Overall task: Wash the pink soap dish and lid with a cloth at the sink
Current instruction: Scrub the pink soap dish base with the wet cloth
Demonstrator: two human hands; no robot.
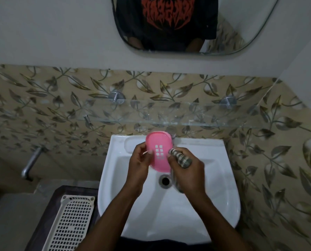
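Observation:
My left hand [139, 164] holds a pink soap dish [158, 151] tilted up over the white sink [169, 205]; the dish has a block of small drain holes in its middle. My right hand [186, 172] grips a bunched checked cloth [181, 158], whose tip touches the right edge of the dish. A tail of the cloth hangs below my right hand towards the drain [165, 180]. No separate pink lid shows.
A glass shelf [169, 113] on two metal brackets juts out above the sink. A mirror [187, 24] hangs higher up. A cream perforated basket [71, 223] lies at the lower left, and a metal tap [30, 164] sticks out of the left wall.

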